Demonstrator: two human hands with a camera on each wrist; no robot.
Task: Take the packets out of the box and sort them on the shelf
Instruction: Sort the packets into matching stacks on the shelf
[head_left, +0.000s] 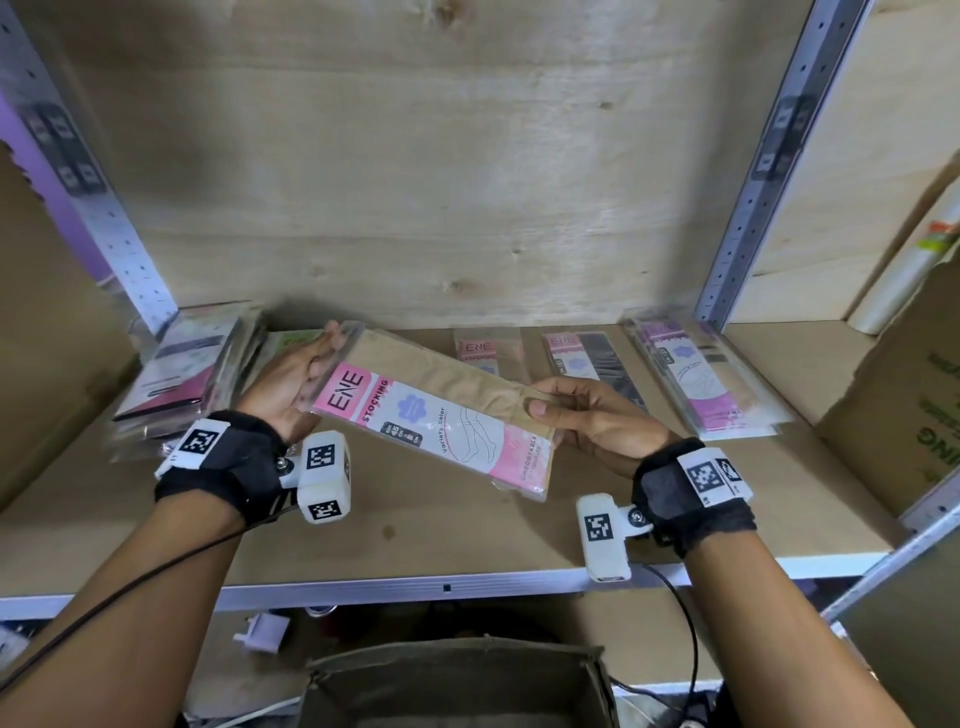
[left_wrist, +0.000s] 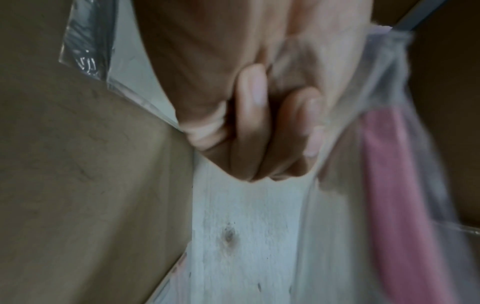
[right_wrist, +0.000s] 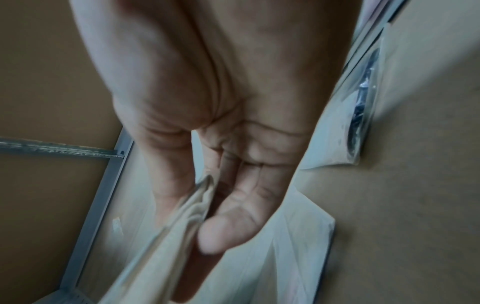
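Observation:
Both hands hold one beige stocking packet (head_left: 436, 410) with a pink and white label, tilted above the shelf board (head_left: 467, 535). My left hand (head_left: 306, 379) grips its far left end; in the left wrist view its fingers (left_wrist: 252, 115) curl against the clear wrapper of the packet (left_wrist: 389, 185). My right hand (head_left: 556, 410) pinches the right edge between thumb and fingers, and the right wrist view shows that edge of the packet (right_wrist: 161, 257) held there. The open box (head_left: 457, 686) stands below the shelf; its contents are hidden.
More packets lie along the back of the shelf: a leaning pile at the left (head_left: 182, 374), a single beige one (head_left: 480, 348), a black one (head_left: 592, 364) and a stack at the right (head_left: 696, 379). A cardboard carton (head_left: 909, 395) stands at the far right. Metal uprights frame the bay.

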